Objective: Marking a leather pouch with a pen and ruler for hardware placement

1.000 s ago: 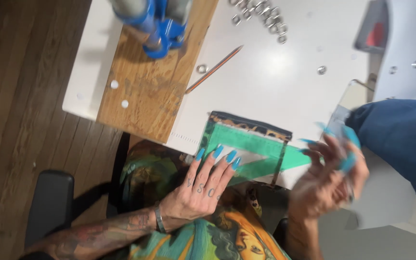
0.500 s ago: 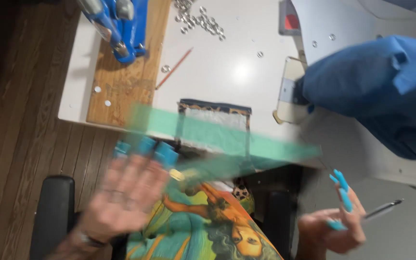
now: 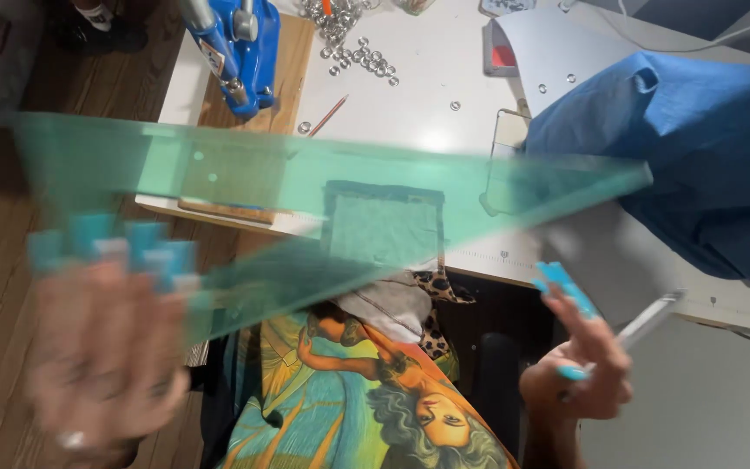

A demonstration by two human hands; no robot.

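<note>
My left hand (image 3: 101, 339), blurred with motion at the lower left, grips one end of a large green see-through triangle ruler (image 3: 305, 187) that is lifted close to the camera and spans the view. Beneath it, seen through the plastic, a small dark-edged fabric piece (image 3: 384, 226) lies on the white table (image 3: 410, 95) near its front edge. My right hand (image 3: 579, 365), lower right and off the table, holds a slim silver pen (image 3: 648, 321) between its fingers.
A blue hand press (image 3: 236, 48) stands on a wooden board (image 3: 292, 65) at the back left. Several silver eyelets (image 3: 353, 48) and a pencil (image 3: 329, 115) lie behind the fabric. Blue cloth (image 3: 705, 148) covers the right side. A printed colourful garment (image 3: 375, 391) fills the lap.
My left hand has lifted the green ruler off the fabric, up and to the left toward the camera. My right hand has drawn back holding the pen. The view has tilted.
</note>
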